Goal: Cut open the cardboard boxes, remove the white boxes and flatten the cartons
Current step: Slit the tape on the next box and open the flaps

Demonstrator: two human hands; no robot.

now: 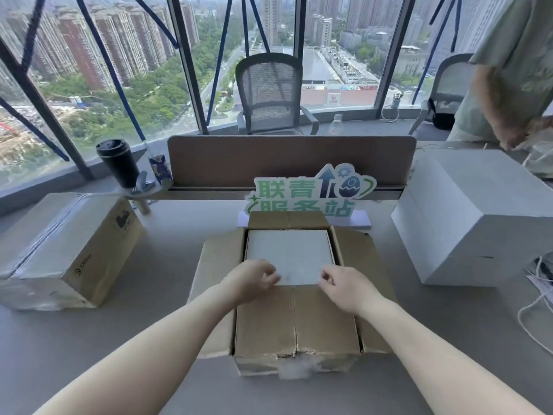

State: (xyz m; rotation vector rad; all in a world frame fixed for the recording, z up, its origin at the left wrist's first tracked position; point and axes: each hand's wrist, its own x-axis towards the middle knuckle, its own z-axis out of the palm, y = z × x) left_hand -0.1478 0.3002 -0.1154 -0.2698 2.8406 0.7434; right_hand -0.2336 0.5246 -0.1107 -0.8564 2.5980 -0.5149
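An opened cardboard carton (296, 322) stands in front of me on the grey desk (167, 235), its four flaps folded outward. A white box (288, 253) sits inside it, its top face showing. My left hand (254, 280) and my right hand (341, 287) reach to the white box's near edge, fingers curled over that edge at the carton's near rim. Whether they grip the box or only touch it is unclear. A second carton (65, 247), still taped shut, lies at the left.
A stack of white boxes (466, 223) stands at the right. Behind the carton are a green-and-white sign (308, 190) and a brown desk divider (290, 160). A black tumbler (118, 163) stands at back left. Another person (514, 70) stands at far right; white cords (535, 307) trail there.
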